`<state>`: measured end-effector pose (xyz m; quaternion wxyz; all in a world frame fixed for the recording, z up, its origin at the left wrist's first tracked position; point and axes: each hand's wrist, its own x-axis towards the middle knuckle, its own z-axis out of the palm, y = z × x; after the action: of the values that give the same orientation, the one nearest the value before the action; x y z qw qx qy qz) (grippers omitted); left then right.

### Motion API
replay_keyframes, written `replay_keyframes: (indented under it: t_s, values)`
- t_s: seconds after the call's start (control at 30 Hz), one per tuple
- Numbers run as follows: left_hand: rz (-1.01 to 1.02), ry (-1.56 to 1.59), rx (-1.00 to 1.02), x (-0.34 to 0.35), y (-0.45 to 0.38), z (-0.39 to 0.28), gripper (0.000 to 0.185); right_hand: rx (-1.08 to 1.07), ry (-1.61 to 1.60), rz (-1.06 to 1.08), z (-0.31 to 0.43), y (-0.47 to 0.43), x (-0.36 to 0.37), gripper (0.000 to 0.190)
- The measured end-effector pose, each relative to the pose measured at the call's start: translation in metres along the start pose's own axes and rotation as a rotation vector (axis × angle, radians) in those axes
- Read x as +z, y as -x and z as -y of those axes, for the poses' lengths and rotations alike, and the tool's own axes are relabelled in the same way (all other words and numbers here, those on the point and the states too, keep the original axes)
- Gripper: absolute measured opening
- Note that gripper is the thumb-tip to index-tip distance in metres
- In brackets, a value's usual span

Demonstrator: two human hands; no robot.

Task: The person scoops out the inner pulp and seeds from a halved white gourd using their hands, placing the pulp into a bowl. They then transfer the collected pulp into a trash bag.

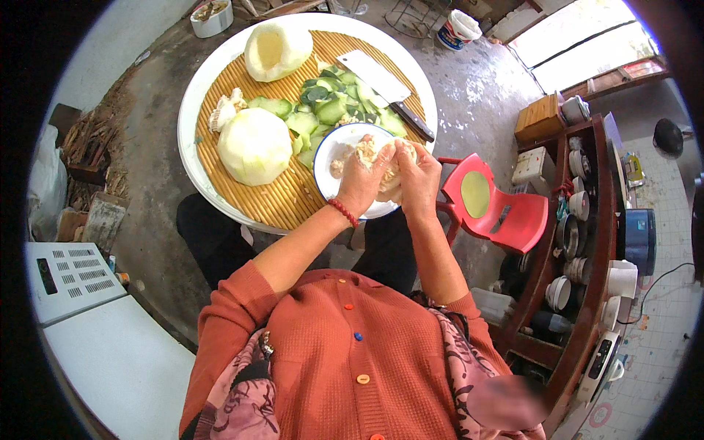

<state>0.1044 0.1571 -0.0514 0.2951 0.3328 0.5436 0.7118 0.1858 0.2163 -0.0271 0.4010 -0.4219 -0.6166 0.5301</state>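
Over a white enamel bowl [357, 132] with a blue rim, my left hand [360, 181] and my right hand [421, 179] grip a pale, seedy clump of melon pulp [391, 181] between them. Some seeds [338, 165] lie in the bowl. Left of it on the slatted mat [264, 206] rests a peeled melon piece [256, 147], cut side down as far as I can tell. Farther back sits another peeled piece [278, 52], hollowed out. A heap of green peels [335, 104] lies behind the bowl, with a cleaver [377, 77] partly over it. A lump of pulp [226, 110] is at the left.
A white round rim [190, 159] surrounds the mat. At the right stand a red plastic chair [495, 206] and a wooden shelf [591, 242] of bowls. A white appliance [115, 341] is at lower left. Beyond the mat are a white bucket [459, 30] and a white container [212, 22].
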Motion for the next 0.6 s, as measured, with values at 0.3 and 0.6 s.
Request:
replay_keyframes:
  t_s: [0.3,0.6]
  values:
    - [-0.031,-0.341,0.163,-0.003,-0.007,-0.001,0.023,0.020,0.080,0.052,-0.002,-0.002,-0.004,0.024]
    - [-0.024,-0.377,-0.095,-0.004,-0.006,0.006,0.037,0.008,0.228,0.026,-0.003,0.000,-0.008,0.025]
